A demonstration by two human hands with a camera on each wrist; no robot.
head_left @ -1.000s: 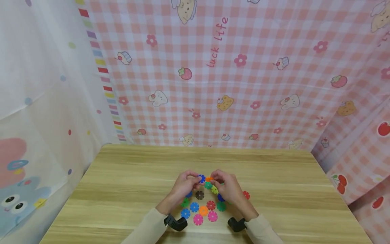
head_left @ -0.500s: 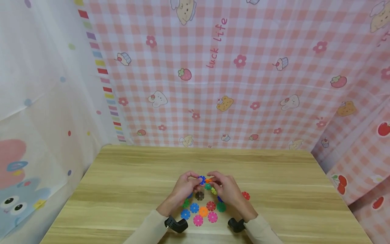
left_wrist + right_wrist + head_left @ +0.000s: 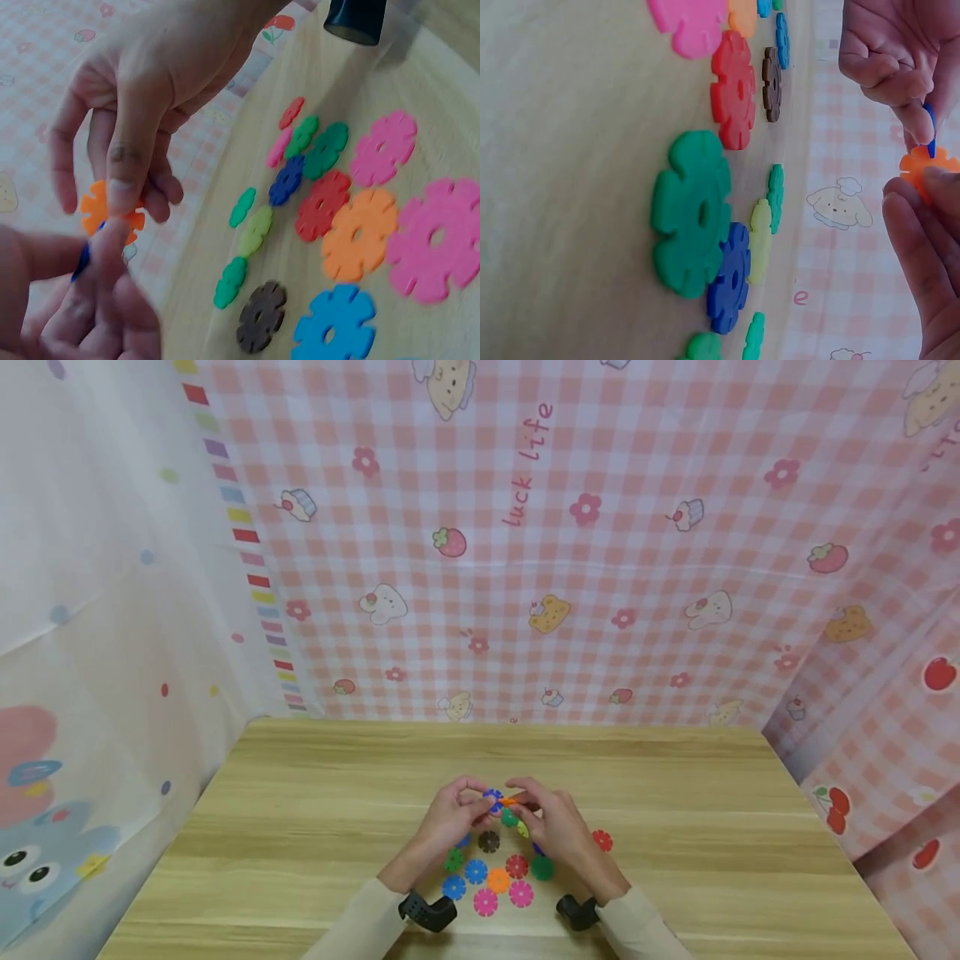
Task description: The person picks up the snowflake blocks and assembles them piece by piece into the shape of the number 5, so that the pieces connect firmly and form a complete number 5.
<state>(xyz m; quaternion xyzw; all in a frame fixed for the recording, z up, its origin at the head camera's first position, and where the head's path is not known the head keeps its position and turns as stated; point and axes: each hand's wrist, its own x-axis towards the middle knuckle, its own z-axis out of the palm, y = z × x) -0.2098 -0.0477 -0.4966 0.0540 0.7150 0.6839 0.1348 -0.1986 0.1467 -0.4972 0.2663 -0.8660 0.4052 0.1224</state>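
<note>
Above the table, my left hand (image 3: 450, 814) pinches a blue notched plastic disc (image 3: 492, 800) between thumb and fingers. My right hand (image 3: 555, 822) pinches an orange notched disc (image 3: 94, 206) by its side, thumb on its face. The two discs meet at their edges, set crosswise; how deep the slots engage is hidden by fingers. In the right wrist view, the blue disc (image 3: 931, 131) appears edge-on against the orange one (image 3: 915, 161). Just below the hands lie a green disc (image 3: 510, 817) and a brown disc (image 3: 489, 842).
Several loose discs lie on the wooden table (image 3: 337, 827), among them pink (image 3: 486, 902), orange (image 3: 498, 881), blue (image 3: 476, 872) and red (image 3: 517, 866). One red disc (image 3: 602, 841) lies right of my right forearm. A checked cloth (image 3: 480, 568) hangs behind the table.
The orange disc now looks thinner, more edge-on in the head view. My right fingers have shifted their hold on it. The blue disc stays in my left hand; the head view shifts slightly.
</note>
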